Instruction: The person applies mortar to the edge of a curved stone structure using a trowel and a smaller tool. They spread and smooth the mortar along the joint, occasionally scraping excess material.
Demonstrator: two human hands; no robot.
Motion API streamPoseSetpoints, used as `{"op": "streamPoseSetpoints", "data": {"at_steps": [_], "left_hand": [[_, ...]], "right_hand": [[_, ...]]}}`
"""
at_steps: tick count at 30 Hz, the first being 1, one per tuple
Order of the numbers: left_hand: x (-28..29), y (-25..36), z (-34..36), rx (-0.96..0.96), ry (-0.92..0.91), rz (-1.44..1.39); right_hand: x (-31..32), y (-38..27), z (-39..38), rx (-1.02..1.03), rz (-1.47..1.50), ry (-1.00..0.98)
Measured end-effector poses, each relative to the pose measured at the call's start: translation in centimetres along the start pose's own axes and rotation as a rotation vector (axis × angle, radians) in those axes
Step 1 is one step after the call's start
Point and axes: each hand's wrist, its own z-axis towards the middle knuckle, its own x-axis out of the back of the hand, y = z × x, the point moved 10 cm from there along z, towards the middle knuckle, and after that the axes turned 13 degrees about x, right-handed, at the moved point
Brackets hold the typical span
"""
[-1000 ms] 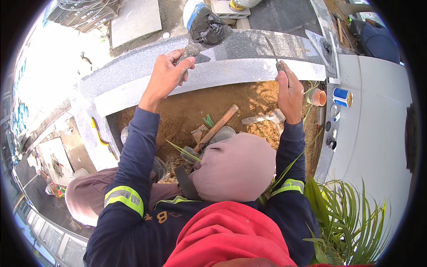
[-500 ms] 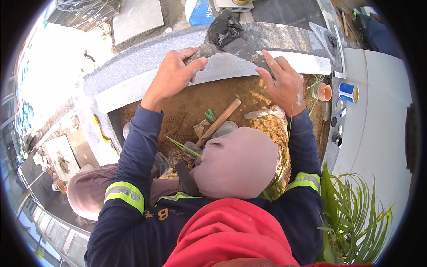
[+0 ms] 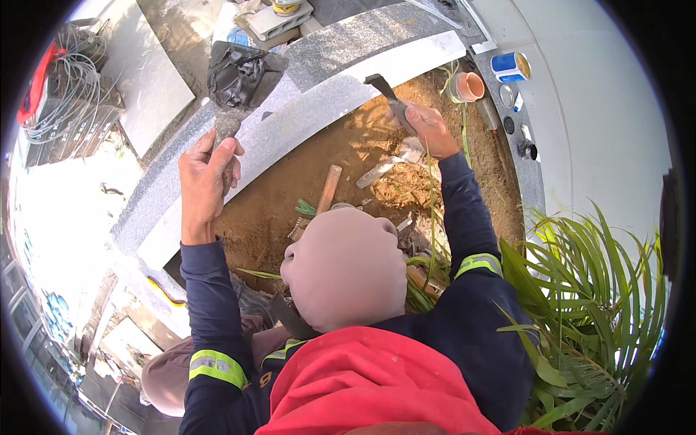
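Observation:
My left hand point(image 3: 203, 177) is closed around a putty knife whose blade point(image 3: 228, 128) is caked with grey paste. Its tip points at a crumpled black plastic bag point(image 3: 235, 78) lying on a speckled grey stone slab point(image 3: 348, 42). Whether blade and bag touch, I cannot tell. My right hand point(image 3: 429, 133) grips a second, dark-bladed putty knife point(image 3: 383, 87) over the slab's pale front edge, well away from the bag. My fingers partly hide both handles.
Below the slab lies a dirt bed point(image 3: 283, 188) with a wooden handle point(image 3: 330, 185). An orange pipe end point(image 3: 471, 87) and a blue-and-white can point(image 3: 511, 67) are at right. Palm leaves point(image 3: 594, 304) crowd my right elbow. Coiled wires point(image 3: 76, 94) sit at far left.
The two putty knives were close together by the bag; now they are wide apart, the right one off to the right. The view has turned, putting the bag further left.

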Motion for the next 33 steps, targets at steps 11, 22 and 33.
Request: {"op": "streamPoseSetpoints", "data": {"at_steps": [11,22,33], "left_hand": [[0.6,-2.7,0.6,0.055,0.077,0.096],[1.1,-3.5,0.7,0.105,0.126,0.181],[0.8,-4.0,1.1,0.141,0.136,0.198]], "right_hand": [[17.0,18.7,-2.6,0.078,0.561,1.081],[21.5,23.0,0.6,-0.147,0.324,1.305],[22.5,24.7,1.5,-0.169,0.294,1.343]]}}
